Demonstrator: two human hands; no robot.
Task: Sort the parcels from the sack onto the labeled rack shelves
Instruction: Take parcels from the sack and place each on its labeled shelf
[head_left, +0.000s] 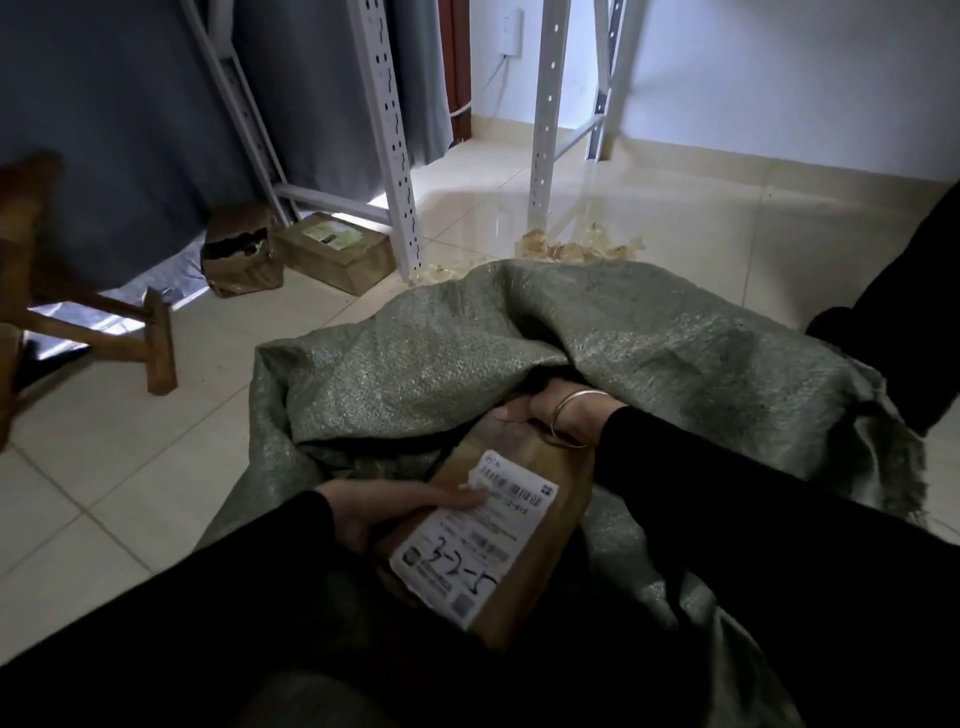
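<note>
At the mouth of the green sack (597, 332), a brown parcel (524, 551) lies between both hands, left hand (395, 512) gripping its near side, right hand (550, 413) clasping its far end.

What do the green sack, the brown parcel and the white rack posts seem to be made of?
Grey-green sack: probably woven plastic; slightly glossy, fine weave shows. Flat brown parcel: likely kraft paper or cardboard, dull, bearing a white printed label. White rack post: apparently painted metal; punched holes run along it.
</note>
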